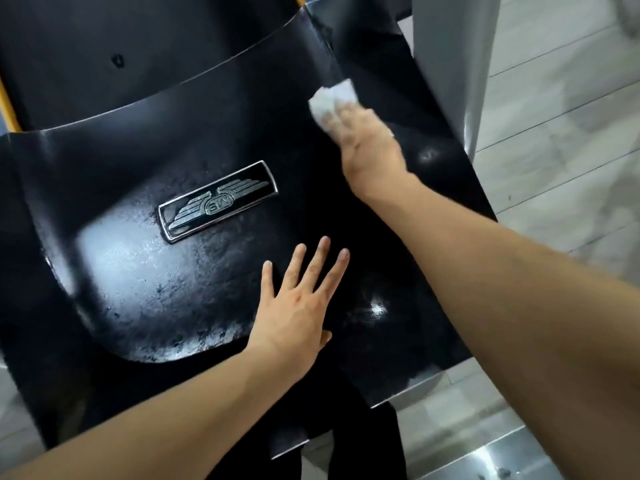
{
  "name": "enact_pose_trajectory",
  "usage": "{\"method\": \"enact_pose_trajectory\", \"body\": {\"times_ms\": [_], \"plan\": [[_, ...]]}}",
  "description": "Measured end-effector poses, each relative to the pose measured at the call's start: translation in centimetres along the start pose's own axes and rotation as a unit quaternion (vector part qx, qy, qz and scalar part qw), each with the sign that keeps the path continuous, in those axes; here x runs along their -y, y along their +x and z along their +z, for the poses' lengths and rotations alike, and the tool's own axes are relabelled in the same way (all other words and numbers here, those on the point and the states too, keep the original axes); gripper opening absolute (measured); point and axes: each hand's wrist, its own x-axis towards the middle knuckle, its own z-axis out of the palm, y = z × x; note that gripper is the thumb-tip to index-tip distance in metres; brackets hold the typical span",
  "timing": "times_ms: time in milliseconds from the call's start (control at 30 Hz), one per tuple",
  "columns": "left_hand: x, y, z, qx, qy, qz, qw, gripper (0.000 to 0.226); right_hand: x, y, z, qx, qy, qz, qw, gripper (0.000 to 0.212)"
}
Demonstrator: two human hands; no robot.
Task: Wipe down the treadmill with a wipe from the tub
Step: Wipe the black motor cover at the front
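Observation:
The treadmill's glossy black motor cover fills most of the view, with a chrome winged badge near its middle. My right hand presses a crumpled white wipe flat against the cover's upper right part; the hand is blurred. My left hand rests flat on the cover below the badge, fingers straight and spread. Wet streaks shine on the cover's lower middle. The tub is not in view.
A grey upright post of the machine rises at the top right. Pale tiled floor lies to the right, with a shiny metal strip at the bottom right. A yellow edge shows at the far left.

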Motion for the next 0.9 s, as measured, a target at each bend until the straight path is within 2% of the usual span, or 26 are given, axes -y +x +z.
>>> {"method": "enact_pose_trajectory", "body": {"times_ms": [67,133,200,267,333,400,433,533,567,600,667,733,767,800,833,900], "plan": [[0.0,-0.2,-0.2,-0.003,0.002,0.004,1.0,0.124,-1.5,0.1,-1.1,-0.04,0.135,0.109,0.984,0.059],[0.0,-0.1,-0.6,-0.005,0.006,0.012,1.0,0.12,-3.6,-2.1,-1.4,-0.077,0.237,0.239,0.938,0.056],[0.0,-0.1,-1.2,-0.003,0.0,0.018,1.0,0.105,-6.1,-5.0,-0.9,-0.095,0.253,0.346,0.898,0.059],[0.4,0.2,-1.7,-0.026,-0.008,0.029,0.999,0.085,-8.6,-7.7,-0.1,-0.1,0.22,0.386,0.89,0.072],[1.1,0.9,-2.1,-0.078,-0.007,0.04,0.996,0.07,-10.0,-8.8,0.5,-0.09,0.233,0.413,0.876,0.072],[1.6,2.3,-2.6,-0.108,-0.012,0.021,0.994,0.067,-9.2,-8.2,0.7,-0.103,0.25,0.379,0.885,0.06],[1.8,3.2,-3.0,-0.111,-0.021,0.007,0.994,0.068,-8.1,-7.4,0.5,-0.111,0.269,0.321,0.901,0.055],[2.3,6.2,-4.3,-0.143,-0.032,-0.012,0.989,0.07,-4.8,-4.9,0.2,-0.086,0.296,0.045,0.95,0.045],[2.5,7.1,-4.7,-0.152,-0.031,-0.016,0.988,0.069,-4.6,-4.2,0.2,-0.061,0.283,-0.011,0.957,0.048],[2.7,8.0,-5.1,-0.153,-0.033,-0.022,0.987,0.069,-5.0,-3.4,0.3,-0.052,0.268,-0.031,0.962,0.055],[3.1,9.7,-5.9,-0.142,-0.048,-0.036,0.988,0.073,-7.2,-2.3,0.2,-0.076,0.279,0.055,0.956,0.059],[3.9,11.5,-6.7,-0.111,-0.048,-0.036,0.992,0.08,-9.5,-1.2,0.1,-0.094,0.285,0.216,0.929,0.06],[4.4,12.4,-7.1,-0.099,-0.044,-0.029,0.994,0.084,-10.0,-0.8,0.2,-0.097,0.27,0.265,0.921,0.062],[4.9,13.2,-7.7,-0.095,-0.045,-0.026,0.994,0.088,-9.8,-0.4,0.1,-0.103,0.259,0.272,0.921,0.063],[5.5,13.8,-8.3,-0.096,-0.05,-0.029,0.994,0.09,-9.2,-0.1,0.1,-0.107,0.261,0.239,0.929,0.062],[6.7,14.8,-9.2,-0.108,-0.067,-0.046,0.991,0.092,-7.3,0.3,-0.2,-0.101,0.284,0.086,0.95,0.057]]}}
